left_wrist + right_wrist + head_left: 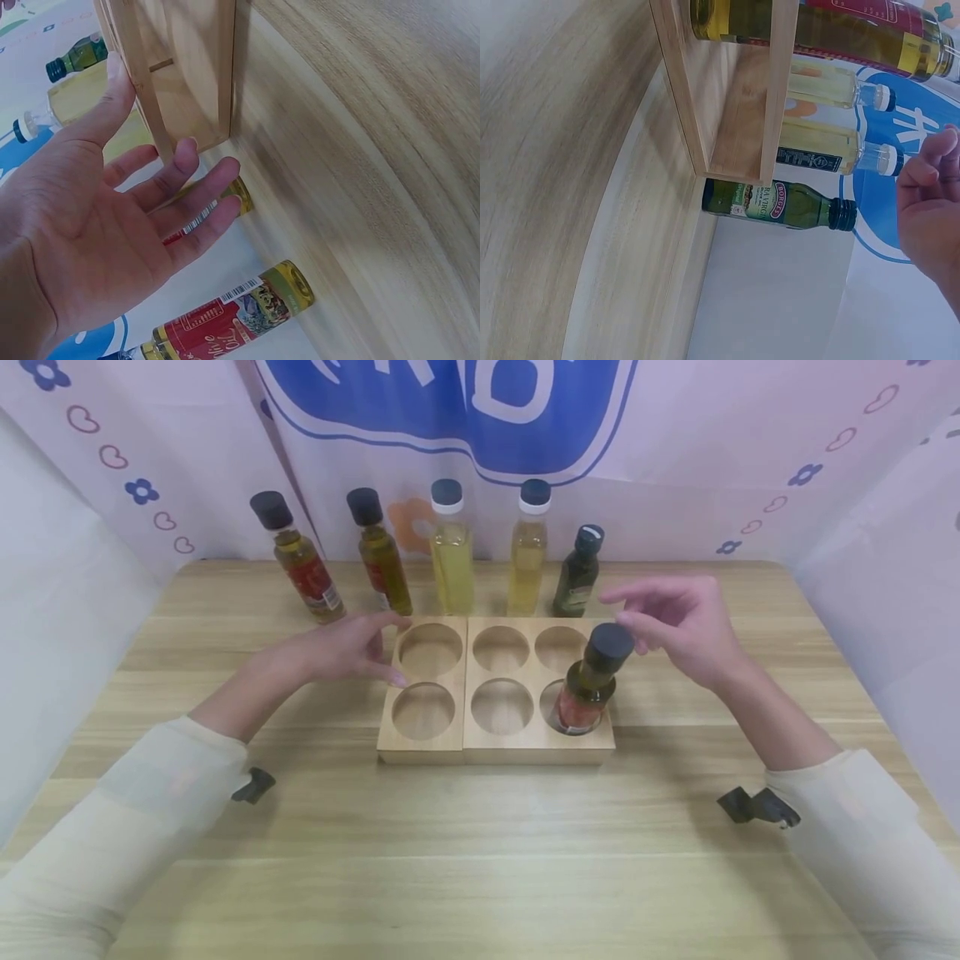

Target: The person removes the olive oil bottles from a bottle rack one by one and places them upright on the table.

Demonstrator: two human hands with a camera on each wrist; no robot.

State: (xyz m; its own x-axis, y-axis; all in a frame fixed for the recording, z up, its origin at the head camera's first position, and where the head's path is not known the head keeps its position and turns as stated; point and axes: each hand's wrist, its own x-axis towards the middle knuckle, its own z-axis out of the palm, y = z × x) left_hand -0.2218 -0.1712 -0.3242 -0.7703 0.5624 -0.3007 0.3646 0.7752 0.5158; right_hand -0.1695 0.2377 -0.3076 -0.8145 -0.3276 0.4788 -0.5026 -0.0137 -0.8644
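Observation:
A wooden bottle rack (502, 756) with two rows of round holes stands mid-table. A red-labelled olive oil bottle (581, 702) with a black cap sits in its front right hole, tilted slightly in the head view. My left hand (341, 647) is at the rack's left end, thumb and fingertips at the upper edge; the left wrist view shows its fingers (217, 180) spread and loosely bent. Beside the bottle's cap hovers my right hand (686, 627), fingers loosely curled around nothing. The other holes hold no bottles.
Behind the rack stand two red-labelled olive oil bottles (307, 572), two clear bottles of pale oil (452, 560) and a small dark green Borges bottle (776, 204). A printed cloth backdrop (705, 452) rises behind the wooden table (480, 860).

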